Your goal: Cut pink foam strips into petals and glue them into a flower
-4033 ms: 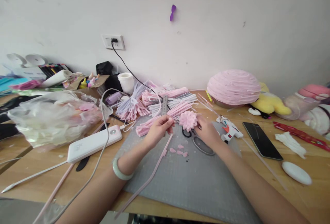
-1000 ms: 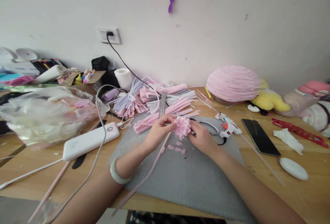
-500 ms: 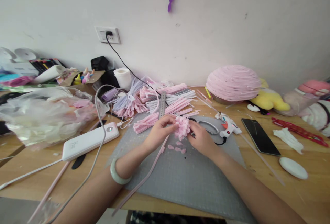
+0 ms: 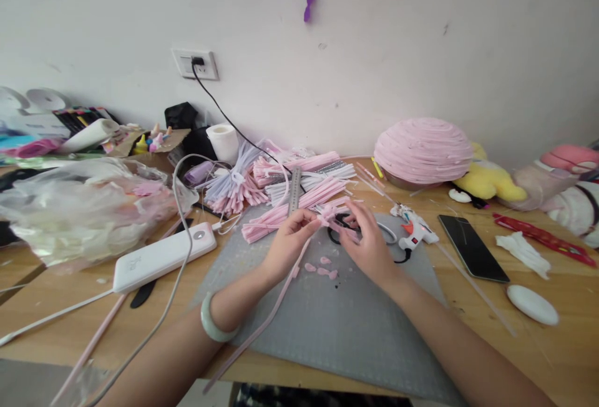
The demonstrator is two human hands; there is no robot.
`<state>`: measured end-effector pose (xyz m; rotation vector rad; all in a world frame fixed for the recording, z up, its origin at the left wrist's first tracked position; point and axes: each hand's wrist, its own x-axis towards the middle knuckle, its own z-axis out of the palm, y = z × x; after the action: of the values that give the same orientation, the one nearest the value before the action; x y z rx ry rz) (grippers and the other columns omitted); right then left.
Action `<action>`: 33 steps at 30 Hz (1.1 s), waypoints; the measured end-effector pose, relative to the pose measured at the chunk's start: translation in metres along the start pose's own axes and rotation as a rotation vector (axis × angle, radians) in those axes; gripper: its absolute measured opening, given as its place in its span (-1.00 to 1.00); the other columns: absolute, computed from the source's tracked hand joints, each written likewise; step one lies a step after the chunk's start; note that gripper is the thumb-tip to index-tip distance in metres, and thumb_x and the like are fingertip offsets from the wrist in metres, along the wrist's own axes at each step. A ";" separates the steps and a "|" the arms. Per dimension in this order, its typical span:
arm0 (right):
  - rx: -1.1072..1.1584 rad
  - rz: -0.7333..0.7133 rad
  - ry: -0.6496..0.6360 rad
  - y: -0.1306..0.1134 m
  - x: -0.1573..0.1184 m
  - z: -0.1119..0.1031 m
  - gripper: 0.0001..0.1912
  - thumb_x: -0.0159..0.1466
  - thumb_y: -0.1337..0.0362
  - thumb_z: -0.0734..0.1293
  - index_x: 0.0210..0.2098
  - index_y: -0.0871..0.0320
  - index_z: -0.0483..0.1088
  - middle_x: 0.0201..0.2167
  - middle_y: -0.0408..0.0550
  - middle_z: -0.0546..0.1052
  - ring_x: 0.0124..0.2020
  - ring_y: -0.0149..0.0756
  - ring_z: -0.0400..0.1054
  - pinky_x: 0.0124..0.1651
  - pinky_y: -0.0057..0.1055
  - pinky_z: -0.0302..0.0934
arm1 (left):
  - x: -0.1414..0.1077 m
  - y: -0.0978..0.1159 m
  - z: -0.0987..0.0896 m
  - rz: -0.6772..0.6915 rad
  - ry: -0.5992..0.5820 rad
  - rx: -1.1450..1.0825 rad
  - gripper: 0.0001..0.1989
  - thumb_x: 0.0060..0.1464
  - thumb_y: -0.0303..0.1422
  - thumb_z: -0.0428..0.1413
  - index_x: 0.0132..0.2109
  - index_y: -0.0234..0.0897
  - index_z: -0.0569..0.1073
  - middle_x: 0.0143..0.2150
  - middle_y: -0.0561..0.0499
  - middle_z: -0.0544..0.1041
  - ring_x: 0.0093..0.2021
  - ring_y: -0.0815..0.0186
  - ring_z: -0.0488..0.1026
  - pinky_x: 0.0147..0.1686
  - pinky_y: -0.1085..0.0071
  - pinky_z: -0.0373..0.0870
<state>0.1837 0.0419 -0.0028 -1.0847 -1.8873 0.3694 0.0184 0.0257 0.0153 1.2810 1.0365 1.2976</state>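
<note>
Over the cutting mat (image 4: 374,326), a small pink fuzzy flower (image 4: 329,213) is turned on its side between my two hands. My left hand (image 4: 291,241) pinches it, with thumb and forefinger pressed together at its left edge. From its underside a pinkish stem-like strip runs toward my right hand (image 4: 372,248), whose thumb and lower fingers close around it while the forefinger is lifted. Several loose pink petals (image 4: 322,269) lie on the mat below. A long pink strip (image 4: 266,326) runs from under my left hand to the table's front edge.
Behind my hands lie bundles of pink and white pipe cleaners (image 4: 299,198) and a metal ruler (image 4: 294,190). A glue gun (image 4: 416,232) and phone (image 4: 470,248) rest at right. At left are a power bank (image 4: 163,257), its cable, and a plastic bag (image 4: 84,207).
The flower has tipped over, so its petals no longer face me and the stem-like strip shows. My right hand has shifted slightly right and its forefinger has lifted.
</note>
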 end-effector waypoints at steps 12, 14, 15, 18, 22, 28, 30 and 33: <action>0.348 0.239 -0.237 -0.021 0.000 -0.006 -0.83 0.16 0.22 0.24 -0.45 0.19 0.39 -0.54 -0.13 0.39 -0.48 -0.39 0.24 -0.41 -0.48 0.11 | -0.003 -0.001 0.003 0.014 -0.139 0.182 -0.82 0.01 -0.27 0.04 -0.41 -0.31 0.30 -0.52 0.12 0.25 -0.49 0.44 0.19 -0.46 0.49 0.13; 0.407 0.300 -0.280 -0.020 0.001 -0.006 -0.82 0.16 0.20 0.24 -0.44 0.18 0.37 -0.55 -0.16 0.37 -0.52 -0.43 0.21 -0.45 -0.50 0.08 | -0.002 0.000 0.002 0.036 -0.149 0.232 -0.83 0.03 -0.30 0.02 -0.42 -0.31 0.29 -0.53 0.13 0.24 -0.50 0.45 0.17 -0.46 0.50 0.12; 0.439 0.324 -0.298 -0.020 0.001 -0.006 -0.81 0.16 0.19 0.24 -0.44 0.18 0.36 -0.55 -0.18 0.36 -0.53 -0.44 0.19 -0.47 -0.51 0.07 | -0.001 0.000 0.001 0.047 -0.153 0.253 -0.84 0.03 -0.31 0.01 -0.43 -0.31 0.29 -0.53 0.13 0.24 -0.50 0.46 0.17 -0.46 0.50 0.13; 0.520 0.358 -0.343 -0.021 0.001 -0.007 -0.80 0.18 0.17 0.22 -0.46 0.17 0.33 -0.58 -0.22 0.31 -0.57 -0.49 0.13 -0.52 -0.53 0.02 | -0.001 0.000 0.000 0.098 -0.169 0.354 -0.87 0.04 -0.37 0.00 -0.43 -0.31 0.30 -0.52 0.13 0.27 -0.49 0.46 0.19 -0.45 0.51 0.16; 0.544 0.364 -0.367 -0.023 0.002 -0.010 -0.78 0.18 0.21 0.22 -0.54 0.18 0.32 -0.64 -0.24 0.27 -0.60 -0.50 0.11 -0.53 -0.53 0.00 | -0.001 0.001 -0.003 0.269 -0.194 0.518 -0.93 0.03 -0.39 0.04 -0.31 -0.31 0.37 -0.42 0.07 0.37 -0.45 0.45 0.26 -0.42 0.52 0.23; 0.526 0.389 -0.363 -0.025 0.003 -0.013 -0.80 0.14 0.24 0.23 -0.54 0.19 0.39 -0.68 -0.22 0.32 -0.61 -0.49 0.14 -0.54 -0.53 0.03 | 0.002 0.000 -0.010 0.630 -0.284 0.673 -0.87 0.08 -0.39 0.03 -0.27 -0.35 0.44 -0.39 -0.03 0.45 -0.37 0.41 0.37 -0.34 0.50 0.33; 0.531 0.395 -0.360 -0.025 0.003 -0.013 -0.79 0.13 0.24 0.24 -0.56 0.19 0.39 -0.68 -0.21 0.33 -0.61 -0.49 0.15 -0.54 -0.52 0.04 | 0.003 -0.003 -0.013 0.721 -0.274 0.720 -0.84 0.09 -0.38 0.01 -0.25 -0.34 0.45 -0.35 -0.07 0.48 -0.32 0.37 0.40 -0.29 0.46 0.35; 0.556 0.408 -0.349 -0.025 0.002 -0.013 -0.79 0.12 0.23 0.25 -0.57 0.19 0.41 -0.68 -0.19 0.35 -0.61 -0.47 0.17 -0.54 -0.51 0.06 | 0.003 -0.006 -0.017 0.762 -0.281 0.787 -0.80 0.11 -0.36 -0.02 -0.21 -0.31 0.46 -0.30 -0.10 0.50 -0.26 0.32 0.42 -0.25 0.41 0.37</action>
<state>0.1800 0.0273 0.0210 -1.0502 -1.6777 1.3037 0.0025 0.0303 0.0084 2.5585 0.9051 1.1996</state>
